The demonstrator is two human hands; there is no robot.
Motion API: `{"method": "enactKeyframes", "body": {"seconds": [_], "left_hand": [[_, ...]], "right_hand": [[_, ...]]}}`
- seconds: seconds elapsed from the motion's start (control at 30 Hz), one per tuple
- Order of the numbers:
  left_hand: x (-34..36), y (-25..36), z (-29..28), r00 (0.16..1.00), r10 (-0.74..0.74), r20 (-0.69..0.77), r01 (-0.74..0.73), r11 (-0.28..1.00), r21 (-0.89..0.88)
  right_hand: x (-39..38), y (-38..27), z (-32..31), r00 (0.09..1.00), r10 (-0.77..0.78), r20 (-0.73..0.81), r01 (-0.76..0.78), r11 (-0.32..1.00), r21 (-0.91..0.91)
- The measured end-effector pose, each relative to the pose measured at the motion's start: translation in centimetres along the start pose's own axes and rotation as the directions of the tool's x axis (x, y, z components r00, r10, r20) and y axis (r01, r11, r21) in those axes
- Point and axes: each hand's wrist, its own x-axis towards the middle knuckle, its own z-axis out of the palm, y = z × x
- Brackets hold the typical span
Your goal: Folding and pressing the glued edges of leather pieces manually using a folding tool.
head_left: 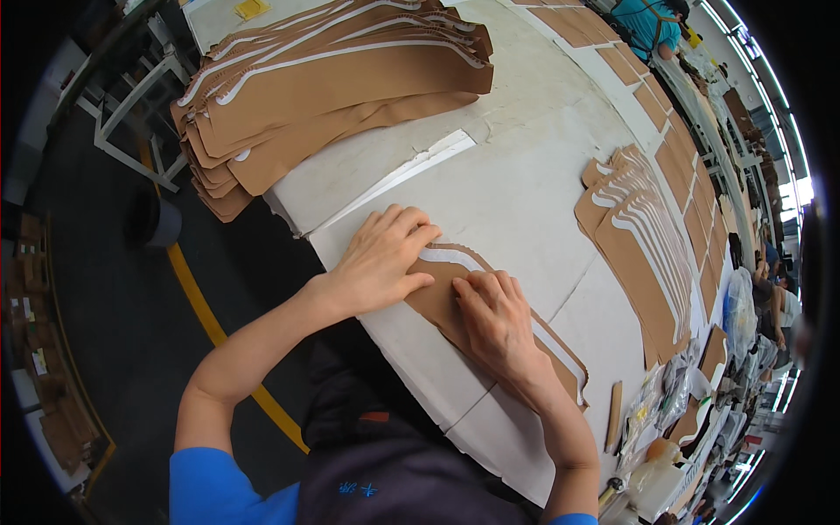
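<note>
A brown leather-like panel (442, 293) with a white strip along its curved edge lies on the pale table in front of me. My left hand (381, 262) rests at its left end, thumb and fingers apart, holding nothing up. Bent over the panel's middle, my right hand (500, 319) has its fingers drawn together against the thumb beside the white strip. Part of the panel is hidden under the right hand and forearm.
A thick stack of similar panels (350, 87) lies at the far left, and a fanned pile (634, 254) at the right. Near that pile are a wooden stick (614, 416) and a white bottle (656, 486). Another person (647, 26) works at the far right.
</note>
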Motion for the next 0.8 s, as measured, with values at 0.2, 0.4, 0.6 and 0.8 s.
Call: {"method": "enactKeyframes", "body": {"seconds": [0.2, 0.4, 0.6, 0.8], "left_hand": [[3.9, -0.2, -2.2, 0.944, -0.017, 0.330, 0.008, 1.000, 0.030], [2.0, -2.0, -1.2, 0.982, 0.096, 0.162, -0.072, 0.986, -0.148], [-3.4, -0.1, 2.1, 0.890, 0.167, -0.424, -0.121, 0.984, 0.133], [-3.7, 0.5, 3.0, 0.903, 0.206, -0.377, -0.127, 0.966, 0.223]], "right_hand": [[2.1, 1.1, -0.4, 0.996, 0.037, -0.075, -0.036, 0.999, 0.012], [5.9, 4.1, 0.6, 0.982, 0.152, 0.111, -0.183, 0.908, 0.376], [6.0, 3.9, 1.4, 0.964, 0.224, 0.140, -0.263, 0.869, 0.419], [6.6, 3.0, 2.1, 0.972, 0.219, 0.081, -0.233, 0.880, 0.415]]}}
